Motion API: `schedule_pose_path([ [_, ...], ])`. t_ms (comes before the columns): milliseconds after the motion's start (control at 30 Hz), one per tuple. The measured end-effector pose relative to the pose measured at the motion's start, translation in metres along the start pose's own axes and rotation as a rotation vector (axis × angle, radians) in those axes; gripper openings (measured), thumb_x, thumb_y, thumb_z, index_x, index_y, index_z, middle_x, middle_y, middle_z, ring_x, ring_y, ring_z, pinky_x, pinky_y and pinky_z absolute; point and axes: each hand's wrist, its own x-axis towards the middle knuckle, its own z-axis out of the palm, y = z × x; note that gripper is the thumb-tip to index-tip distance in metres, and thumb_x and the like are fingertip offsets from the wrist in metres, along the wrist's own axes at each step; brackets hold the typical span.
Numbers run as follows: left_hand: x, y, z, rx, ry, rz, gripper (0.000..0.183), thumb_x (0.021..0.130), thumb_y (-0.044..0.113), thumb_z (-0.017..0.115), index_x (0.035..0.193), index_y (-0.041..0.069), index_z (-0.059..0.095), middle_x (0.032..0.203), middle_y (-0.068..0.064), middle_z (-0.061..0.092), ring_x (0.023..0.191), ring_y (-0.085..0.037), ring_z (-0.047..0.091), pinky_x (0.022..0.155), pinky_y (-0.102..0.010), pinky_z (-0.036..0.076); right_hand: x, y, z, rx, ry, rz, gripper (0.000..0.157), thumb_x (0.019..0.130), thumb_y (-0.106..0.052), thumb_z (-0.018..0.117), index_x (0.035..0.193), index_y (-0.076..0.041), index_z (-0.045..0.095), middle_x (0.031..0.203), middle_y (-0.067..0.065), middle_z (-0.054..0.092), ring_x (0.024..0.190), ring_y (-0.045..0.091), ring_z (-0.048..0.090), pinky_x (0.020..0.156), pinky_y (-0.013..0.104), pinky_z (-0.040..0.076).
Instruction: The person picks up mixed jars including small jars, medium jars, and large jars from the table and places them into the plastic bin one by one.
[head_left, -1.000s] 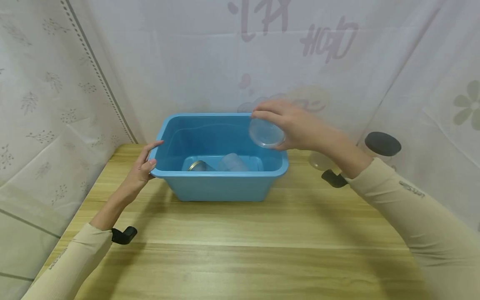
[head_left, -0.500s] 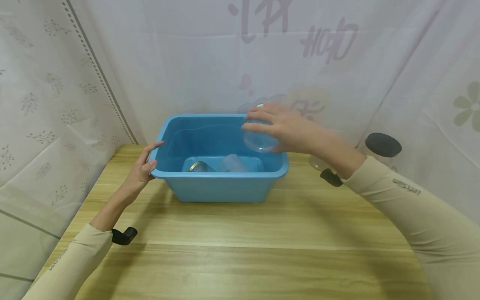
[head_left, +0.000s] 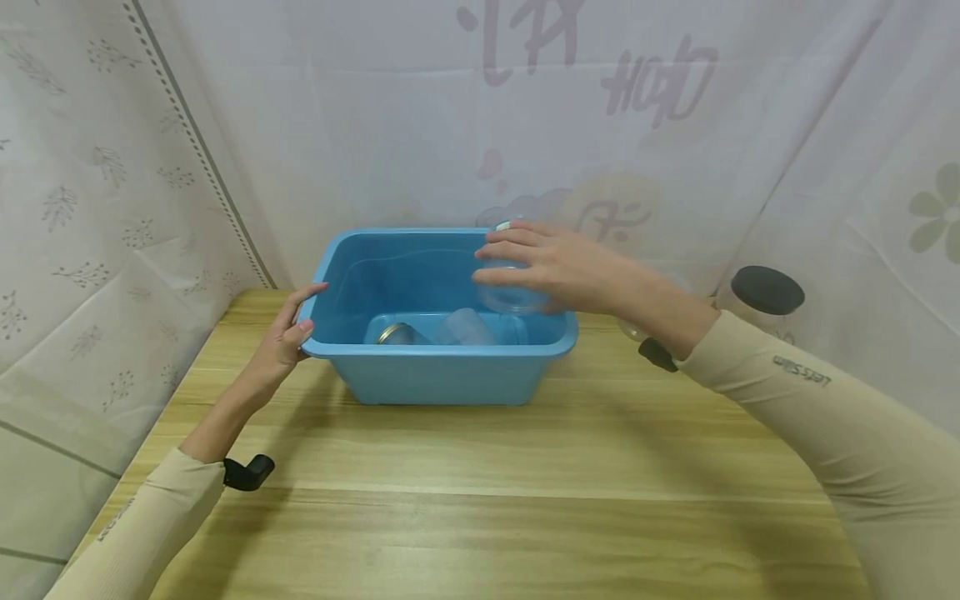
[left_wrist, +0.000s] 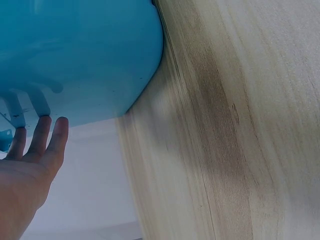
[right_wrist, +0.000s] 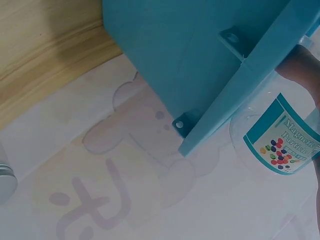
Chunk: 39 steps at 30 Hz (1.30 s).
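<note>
Your right hand (head_left: 566,271) has its grip spread round a clear jar (right_wrist: 272,125), fingers across one side and the thumb on the other, holding it over the right end of the blue tub (head_left: 450,377). From the right wrist you can see the jar just past the tub's rim, with a teal-edged label (right_wrist: 282,142) printed with coloured dots. Your left hand (head_left: 279,337) has a narrow grip on the tub's left rim: thumb and one finger come over the edge, while the left wrist view shows three fingertips meeting the outer wall. Inside the tub, on its floor, you have a gold-rimmed container (head_left: 397,334) and, beside it, a cloudy clear cup (head_left: 466,327) lying tilted. The tub sits on the wood-grain table (head_left: 487,500), near the printed curtain (head_left: 375,108) at the back. To your right stands a clear container with a black lid (head_left: 767,290), and another clear container (head_left: 633,332) is partly hidden behind your right wrist.
</note>
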Motion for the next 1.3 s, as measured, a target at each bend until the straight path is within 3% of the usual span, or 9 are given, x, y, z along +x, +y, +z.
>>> schedule_pose_path([
  [167, 0.001, -0.001, 0.0, 0.0, -0.003, 0.002, 0.052, 0.108, 0.027, 0.036, 0.159, 0.032, 0.031, 0.164, -0.014, 0.011, 0.125, -0.035, 0.044, 0.087, -0.026, 0.049, 0.005, -0.003, -0.002, -0.05, -0.066, -0.007, 0.097, 0.063, -0.025, 0.1, 0.146, -0.013, 0.051, 0.147, 0.018, 0.047, 0.139, 0.038, 0.037, 0.116, 0.047, 0.022],
  [300, 0.001, -0.002, -0.001, 0.0, -0.007, 0.002, 0.052, 0.108, 0.026, 0.037, 0.16, 0.031, 0.03, 0.164, -0.014, 0.011, 0.127, -0.037, 0.043, 0.088, -0.025, 0.049, 0.007, -0.006, -0.004, -0.066, -0.138, 0.029, 0.119, 0.057, -0.038, 0.102, 0.157, -0.021, 0.039, 0.158, 0.017, 0.032, 0.145, 0.04, 0.027, 0.117, 0.053, 0.016],
  [367, 0.001, -0.002, -0.001, -0.005, -0.007, 0.001, 0.051, 0.109, 0.026, 0.037, 0.159, 0.032, 0.031, 0.164, -0.014, 0.011, 0.127, -0.038, 0.042, 0.088, -0.025, 0.049, 0.006, -0.005, -0.005, -0.047, -0.13, 0.067, 0.122, 0.059, -0.046, 0.099, 0.159, -0.024, 0.034, 0.162, 0.016, 0.025, 0.146, 0.041, 0.024, 0.116, 0.055, 0.014],
  [567, 0.001, -0.001, 0.0, -0.018, -0.006, -0.001, 0.051, 0.108, 0.026, 0.037, 0.159, 0.033, 0.032, 0.164, -0.013, 0.009, 0.128, -0.042, 0.041, 0.088, -0.025, 0.049, -0.001, 0.001, -0.007, 0.05, 0.017, 0.172, 0.095, 0.082, -0.063, 0.076, 0.159, -0.023, 0.037, 0.165, 0.012, 0.02, 0.149, 0.039, 0.017, 0.115, 0.058, 0.014],
  [733, 0.002, 0.001, 0.002, -0.025, 0.0, -0.003, 0.052, 0.107, 0.027, 0.037, 0.158, 0.033, 0.032, 0.164, -0.013, 0.01, 0.13, -0.046, 0.038, 0.087, -0.025, 0.049, -0.009, 0.005, -0.008, 0.072, 0.033, 0.212, 0.084, 0.091, -0.065, 0.061, 0.159, -0.023, 0.037, 0.166, 0.009, 0.018, 0.15, 0.037, 0.013, 0.116, 0.057, 0.015],
  [967, 0.001, 0.002, 0.002, -0.021, -0.003, -0.006, 0.052, 0.108, 0.027, 0.037, 0.159, 0.033, 0.032, 0.164, -0.013, 0.01, 0.13, -0.045, 0.038, 0.088, -0.025, 0.049, -0.024, 0.008, 0.0, 0.101, 0.047, 0.233, 0.083, 0.091, -0.061, 0.063, 0.157, -0.018, 0.041, 0.165, 0.009, 0.023, 0.148, 0.037, 0.02, 0.116, 0.055, 0.018],
  [1300, 0.001, 0.003, 0.002, -0.021, -0.002, -0.007, 0.052, 0.107, 0.029, 0.038, 0.159, 0.033, 0.031, 0.164, -0.013, 0.01, 0.131, -0.047, 0.037, 0.088, -0.024, 0.048, -0.05, 0.007, 0.001, 0.218, 0.059, 0.357, 0.084, 0.088, -0.046, 0.076, 0.157, -0.016, 0.04, 0.162, 0.012, 0.029, 0.147, 0.036, 0.025, 0.112, 0.059, 0.025],
])
